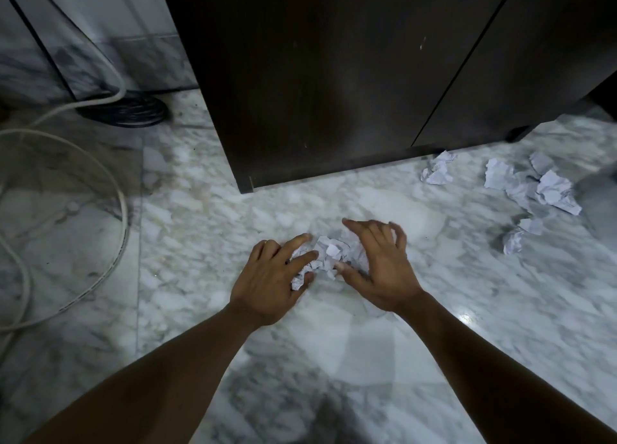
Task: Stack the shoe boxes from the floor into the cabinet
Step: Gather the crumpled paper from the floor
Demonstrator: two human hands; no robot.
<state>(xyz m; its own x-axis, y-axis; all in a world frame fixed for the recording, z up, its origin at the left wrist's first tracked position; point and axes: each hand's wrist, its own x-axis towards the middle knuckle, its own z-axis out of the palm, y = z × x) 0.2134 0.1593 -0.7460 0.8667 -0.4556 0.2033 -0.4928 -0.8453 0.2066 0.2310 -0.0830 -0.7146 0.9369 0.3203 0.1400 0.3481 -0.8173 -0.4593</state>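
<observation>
No shoe box is in view. A dark brown cabinet [334, 86] with its doors closed stands on the marble floor ahead of me. On the floor in front of it lies a clump of crumpled white paper [329, 251]. My left hand [275, 276] and my right hand [377, 263] lie over the clump from either side. The left fingers curl onto the paper's left part. The right fingers are spread and fairly straight over its right part, and they look blurred.
More crumpled paper lies by the cabinet's foot [437, 171], in a loose heap further right [534, 185] and lower right [516, 238]. A white cable [110, 236] loops over the floor on the left. A coil of black cable [130, 109] sits behind it.
</observation>
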